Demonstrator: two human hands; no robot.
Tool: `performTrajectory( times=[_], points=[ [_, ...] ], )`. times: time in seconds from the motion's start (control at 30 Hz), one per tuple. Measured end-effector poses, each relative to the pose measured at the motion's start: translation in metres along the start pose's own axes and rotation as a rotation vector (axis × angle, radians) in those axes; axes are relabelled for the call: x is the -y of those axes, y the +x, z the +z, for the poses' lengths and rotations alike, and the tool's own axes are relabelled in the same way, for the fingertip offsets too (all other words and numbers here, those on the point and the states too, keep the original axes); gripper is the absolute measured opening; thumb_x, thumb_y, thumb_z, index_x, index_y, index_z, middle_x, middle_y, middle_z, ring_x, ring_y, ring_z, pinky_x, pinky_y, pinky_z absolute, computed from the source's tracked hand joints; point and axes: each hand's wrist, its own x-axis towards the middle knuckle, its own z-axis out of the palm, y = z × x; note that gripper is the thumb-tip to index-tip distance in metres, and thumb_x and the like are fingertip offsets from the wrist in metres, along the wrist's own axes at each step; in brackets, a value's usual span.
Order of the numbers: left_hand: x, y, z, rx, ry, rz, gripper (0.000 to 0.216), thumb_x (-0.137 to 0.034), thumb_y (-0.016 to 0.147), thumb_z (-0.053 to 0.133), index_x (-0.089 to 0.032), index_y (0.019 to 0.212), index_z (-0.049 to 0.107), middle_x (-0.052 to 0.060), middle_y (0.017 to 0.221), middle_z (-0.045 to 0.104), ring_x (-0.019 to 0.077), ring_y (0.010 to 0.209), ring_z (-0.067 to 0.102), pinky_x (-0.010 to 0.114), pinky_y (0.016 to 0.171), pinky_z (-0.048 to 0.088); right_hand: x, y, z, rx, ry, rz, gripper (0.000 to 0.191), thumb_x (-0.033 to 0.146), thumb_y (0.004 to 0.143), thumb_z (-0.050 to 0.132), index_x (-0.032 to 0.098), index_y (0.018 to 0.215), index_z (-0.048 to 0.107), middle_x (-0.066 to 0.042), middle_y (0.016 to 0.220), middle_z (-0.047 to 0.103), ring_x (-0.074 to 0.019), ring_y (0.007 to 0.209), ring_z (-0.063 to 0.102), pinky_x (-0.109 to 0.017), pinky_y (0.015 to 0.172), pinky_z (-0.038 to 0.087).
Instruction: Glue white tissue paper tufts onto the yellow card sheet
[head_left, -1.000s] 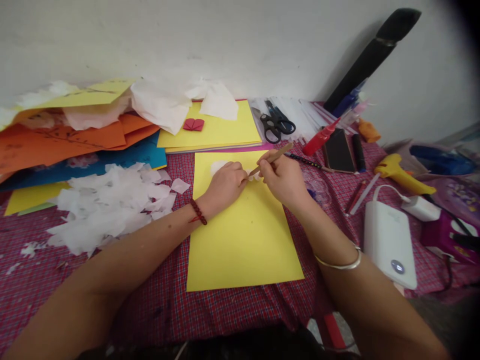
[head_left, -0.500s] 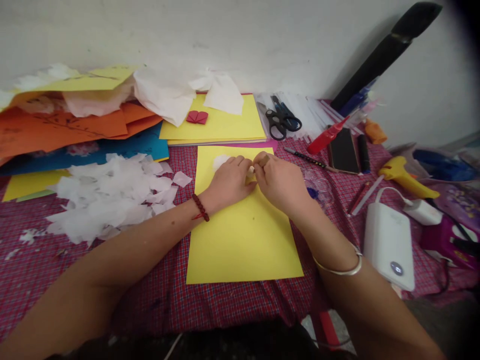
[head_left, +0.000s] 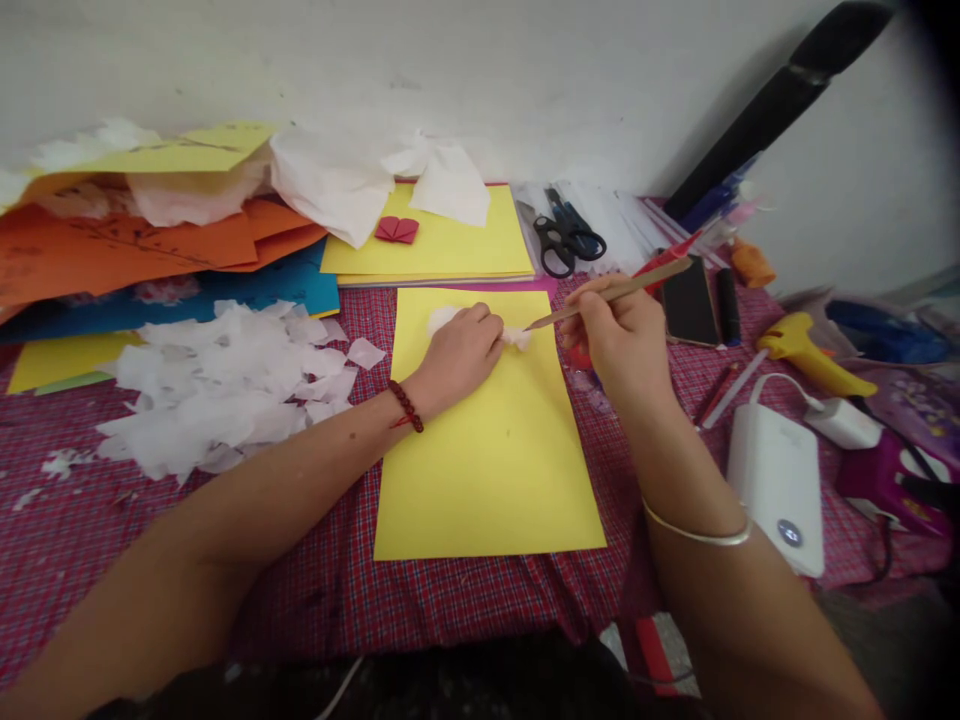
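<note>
My left hand (head_left: 463,350) rests on the upper part of a yellow sheet of paper (head_left: 487,470), its fingers curled together. A small twisted piece of white tissue paper (head_left: 517,338) sticks out at its fingertips. More white tissue (head_left: 441,318) shows behind the knuckles, partly hidden by the hand. In my right hand (head_left: 619,335) is a slim wooden stick (head_left: 622,288), gripped like a pen. Its pointed end touches or hovers just over the tissue piece; I cannot tell which.
Loose cut tissue pieces (head_left: 232,390) are heaped at the left. Behind lie stacked coloured papers (head_left: 420,262), a red folded paper (head_left: 396,230) and scissors (head_left: 566,240). A phone (head_left: 690,305), a yellow glue gun (head_left: 817,355) and a white power bank (head_left: 776,490) lie at the right.
My right hand has left the tissue by the left fingers, moved right and taken hold of the wooden stick. Its point is now at the tissue. My left hand stays nearly in place.
</note>
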Motion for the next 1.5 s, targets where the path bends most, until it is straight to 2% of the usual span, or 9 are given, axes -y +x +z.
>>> performTrajectory(
  times=[0.2, 0.47, 0.57, 0.73, 0.87, 1.0, 1.2, 1.37, 1.5],
  points=[
    [0.001, 0.004, 0.003, -0.004, 0.017, -0.017, 0.015, -0.018, 0.094, 0.048, -0.015, 0.085, 0.060, 0.009, 0.094, 0.061, 0.0221, 0.090, 0.056, 0.034, 0.077, 0.045, -0.010, 0.000, 0.005, 0.091, 0.166, 0.112, 0.010, 0.025, 0.086, 0.052, 0.020, 0.078, 0.056, 0.002, 0.057, 0.059, -0.0098, 0.043, 0.052, -0.022, 0.042, 0.041],
    [0.001, 0.001, -0.001, 0.002, -0.049, 0.001, 0.024, -0.009, 0.088, 0.047, -0.013, 0.107, 0.061, 0.011, 0.108, 0.063, 0.0235, 0.102, 0.058, 0.036, 0.089, 0.048, -0.019, 0.003, 0.014, 0.089, 0.211, 0.150, 0.014, 0.032, 0.085, 0.058, 0.018, 0.082, 0.057, 0.001, 0.063, 0.063, -0.0083, 0.043, 0.052, -0.021, 0.044, 0.042],
    [0.004, -0.002, -0.018, -0.055, -0.145, 0.010, 0.030, -0.008, 0.087, 0.045, -0.015, 0.112, 0.059, 0.009, 0.111, 0.064, 0.0195, 0.098, 0.061, 0.033, 0.089, 0.049, -0.020, 0.004, 0.013, 0.062, 0.233, 0.184, 0.012, 0.030, 0.085, 0.056, 0.019, 0.080, 0.055, 0.001, 0.061, 0.063, -0.0089, 0.042, 0.052, -0.021, 0.041, 0.040],
    [0.020, -0.012, -0.070, -0.124, -0.139, -0.074, 0.022, -0.015, 0.085, 0.048, -0.016, 0.102, 0.062, 0.005, 0.103, 0.067, 0.0156, 0.085, 0.061, 0.031, 0.082, 0.049, -0.019, 0.007, 0.015, 0.029, 0.259, 0.258, 0.010, 0.026, 0.084, 0.053, 0.021, 0.076, 0.053, 0.002, 0.056, 0.061, -0.0091, 0.040, 0.051, -0.019, 0.034, 0.029],
    [0.042, -0.038, -0.098, -0.075, -0.065, -0.194, 0.016, -0.022, 0.082, 0.051, -0.018, 0.088, 0.066, 0.004, 0.088, 0.070, 0.0159, 0.079, 0.060, 0.029, 0.072, 0.046, -0.018, 0.008, 0.015, -0.058, 0.300, 0.271, 0.010, 0.019, 0.081, 0.052, 0.021, 0.072, 0.052, 0.003, 0.050, 0.056, -0.0091, 0.038, 0.050, -0.019, 0.034, 0.030],
    [0.060, -0.078, -0.106, 0.049, -0.054, -0.278, 0.020, -0.027, 0.080, 0.051, -0.019, 0.087, 0.069, 0.005, 0.089, 0.073, 0.0171, 0.077, 0.063, 0.030, 0.069, 0.045, -0.016, 0.005, 0.016, -0.048, 0.299, 0.246, 0.011, 0.017, 0.081, 0.052, 0.022, 0.071, 0.052, 0.002, 0.052, 0.057, -0.0104, 0.039, 0.051, -0.021, 0.038, 0.037],
    [0.077, -0.127, -0.119, 0.064, -0.069, -0.333, 0.022, -0.036, 0.083, 0.052, -0.023, 0.086, 0.068, 0.005, 0.090, 0.073, 0.0198, 0.078, 0.065, 0.033, 0.070, 0.047, -0.019, 0.004, 0.027, 0.111, 0.231, 0.158, 0.006, 0.022, 0.082, 0.055, 0.021, 0.076, 0.056, -0.001, 0.062, 0.066, -0.0124, 0.044, 0.057, -0.025, 0.045, 0.047],
    [0.084, -0.135, -0.131, 0.068, -0.032, -0.409, 0.019, -0.031, 0.085, 0.052, -0.020, 0.087, 0.067, 0.002, 0.087, 0.072, 0.0163, 0.077, 0.061, 0.029, 0.072, 0.046, -0.029, 0.006, 0.027, 0.042, 0.177, 0.057, 0.007, 0.026, 0.083, 0.057, 0.022, 0.078, 0.057, -0.002, 0.064, 0.066, -0.0164, 0.054, 0.064, -0.026, 0.046, 0.048],
    [0.081, -0.129, -0.136, 0.025, -0.024, -0.420, 0.016, -0.025, 0.083, 0.053, -0.016, 0.085, 0.066, 0.001, 0.084, 0.071, 0.0133, 0.075, 0.056, 0.027, 0.071, 0.044, -0.031, 0.005, 0.023, 0.043, 0.158, 0.053, 0.009, 0.028, 0.082, 0.058, 0.020, 0.078, 0.057, -0.002, 0.065, 0.066, -0.0138, 0.048, 0.059, -0.025, 0.044, 0.046]
  ],
)
